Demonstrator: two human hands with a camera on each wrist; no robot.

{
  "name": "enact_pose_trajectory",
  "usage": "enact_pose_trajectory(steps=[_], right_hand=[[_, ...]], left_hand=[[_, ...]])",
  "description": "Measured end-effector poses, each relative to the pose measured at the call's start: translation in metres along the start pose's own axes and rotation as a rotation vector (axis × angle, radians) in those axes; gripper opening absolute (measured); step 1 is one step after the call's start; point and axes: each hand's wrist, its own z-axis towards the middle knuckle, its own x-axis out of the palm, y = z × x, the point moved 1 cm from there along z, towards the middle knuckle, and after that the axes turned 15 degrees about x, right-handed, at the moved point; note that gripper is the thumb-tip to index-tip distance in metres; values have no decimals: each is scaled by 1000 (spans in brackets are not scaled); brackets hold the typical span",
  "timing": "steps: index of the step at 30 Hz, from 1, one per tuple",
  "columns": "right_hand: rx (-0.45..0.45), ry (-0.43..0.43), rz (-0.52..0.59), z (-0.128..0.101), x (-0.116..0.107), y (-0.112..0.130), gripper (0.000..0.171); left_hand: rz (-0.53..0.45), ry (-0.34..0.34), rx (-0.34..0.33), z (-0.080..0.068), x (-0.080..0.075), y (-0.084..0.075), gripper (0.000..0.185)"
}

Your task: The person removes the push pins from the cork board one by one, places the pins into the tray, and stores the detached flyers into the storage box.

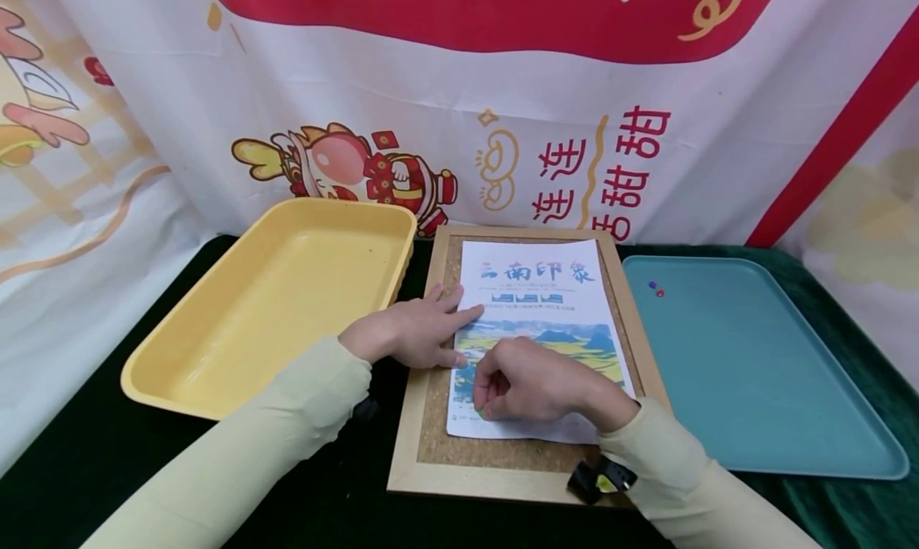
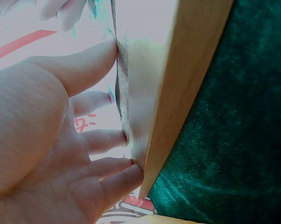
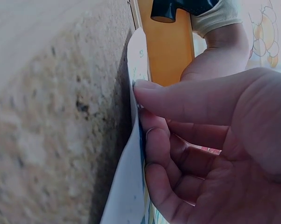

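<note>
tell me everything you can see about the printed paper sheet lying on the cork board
The white printed paper sheet lies flat, portrait-wise, on the wood-framed cork board. It carries a coloured Chinese heading at the top, a row of small blue pictures below it, then a landscape photo of yellow fields and blue hills. The left hand presses straight fingers on its left edge. The right hand, fingers curled, rests on its lower left part, with something small and green at the fingertips.

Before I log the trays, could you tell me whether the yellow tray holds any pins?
No, the yellow tray shows only bare bottom; two pins lie in the teal tray.
</note>
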Motion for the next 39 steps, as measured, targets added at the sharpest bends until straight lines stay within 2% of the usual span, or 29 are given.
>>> enact_pose_trajectory(steps=[14,23,30,39], right_hand=[[-20,5,-29,0,1,1,26],[-66,101,75,-5,-7,-4,20],[-91,39,99,-7,-15,-10,17],[-59,-63,88,-14,-33,-19,16]], left_hand=[[10,1,6,0,0,0,79],[-3,2,4,-1,0,0,79],[2,8,-6,-1,0,-1,79],[16,15,-8,1,0,0,80]])
